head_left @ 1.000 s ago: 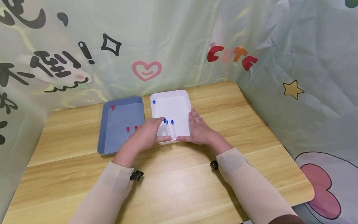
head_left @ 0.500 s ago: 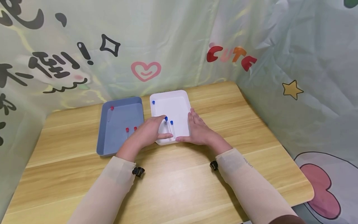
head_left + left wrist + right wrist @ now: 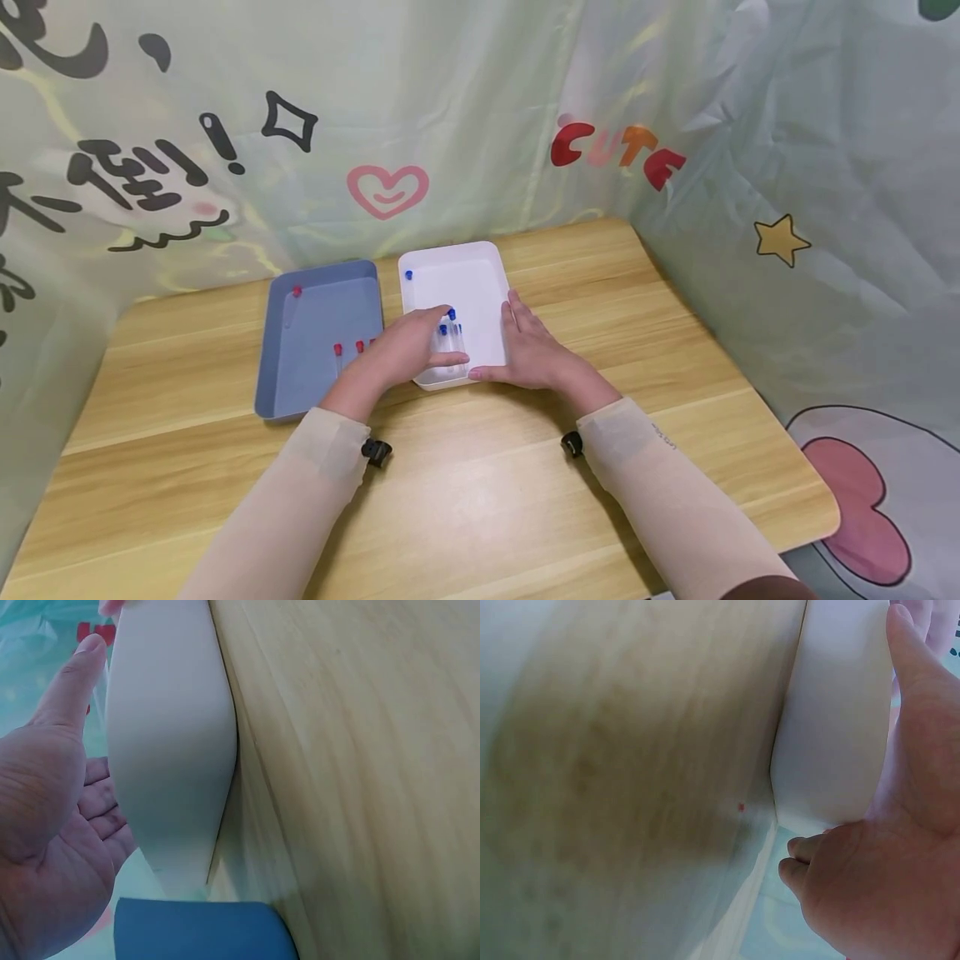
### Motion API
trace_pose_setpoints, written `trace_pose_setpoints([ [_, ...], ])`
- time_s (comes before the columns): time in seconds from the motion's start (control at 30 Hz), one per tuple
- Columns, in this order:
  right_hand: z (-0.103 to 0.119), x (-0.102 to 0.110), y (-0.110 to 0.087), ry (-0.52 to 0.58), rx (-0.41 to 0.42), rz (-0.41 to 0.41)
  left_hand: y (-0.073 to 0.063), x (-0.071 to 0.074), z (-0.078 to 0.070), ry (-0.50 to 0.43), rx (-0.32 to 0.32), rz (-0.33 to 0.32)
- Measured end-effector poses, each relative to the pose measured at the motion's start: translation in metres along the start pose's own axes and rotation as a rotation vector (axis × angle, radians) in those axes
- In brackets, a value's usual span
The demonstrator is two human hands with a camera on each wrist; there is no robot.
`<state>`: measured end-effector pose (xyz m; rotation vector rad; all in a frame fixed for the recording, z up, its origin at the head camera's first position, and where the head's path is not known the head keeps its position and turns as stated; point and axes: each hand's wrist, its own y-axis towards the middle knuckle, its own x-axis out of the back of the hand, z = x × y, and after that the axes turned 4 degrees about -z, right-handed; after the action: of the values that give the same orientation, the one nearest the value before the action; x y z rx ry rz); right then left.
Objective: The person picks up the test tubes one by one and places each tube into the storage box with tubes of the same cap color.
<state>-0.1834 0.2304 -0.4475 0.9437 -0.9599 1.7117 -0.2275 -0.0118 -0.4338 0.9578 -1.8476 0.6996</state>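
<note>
My left hand [image 3: 405, 346] reaches over the near left part of a white tray [image 3: 480, 287] and holds a blue-capped test tube [image 3: 452, 315] lengthwise, its cap by the index fingertip and its lower end toward the thumb. Close beneath it, more blue-capped tubes [image 3: 442, 331] lie in the tray, partly hidden. Another blue cap [image 3: 408, 275] shows in the far left corner. With straight fingers, my right hand [image 3: 536, 350] lies along the tray's right side, the thumb at the near rim. In the left wrist view, the tray's outer wall [image 3: 172, 712] hides part of the left hand.
A blue-grey tray [image 3: 315, 371] stands just left of the white one and holds several red-capped tubes, some partly behind the left forearm. Both trays rest on a wooden table [image 3: 465, 500]. A printed curtain [image 3: 465, 100] hangs behind and to the right.
My left hand has moved slightly right, carrying the blue-capped test tube across above the tubes lying beside it. The right hand stays at the white tray's side.
</note>
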Motion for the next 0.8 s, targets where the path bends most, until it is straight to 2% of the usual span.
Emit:
trace_pose_setpoints([
  [0.8, -0.001, -0.001, 0.0, 0.001, 0.006, -0.002, 0.026, -0.015, -0.009, -0.008, -0.039, 0.042],
])
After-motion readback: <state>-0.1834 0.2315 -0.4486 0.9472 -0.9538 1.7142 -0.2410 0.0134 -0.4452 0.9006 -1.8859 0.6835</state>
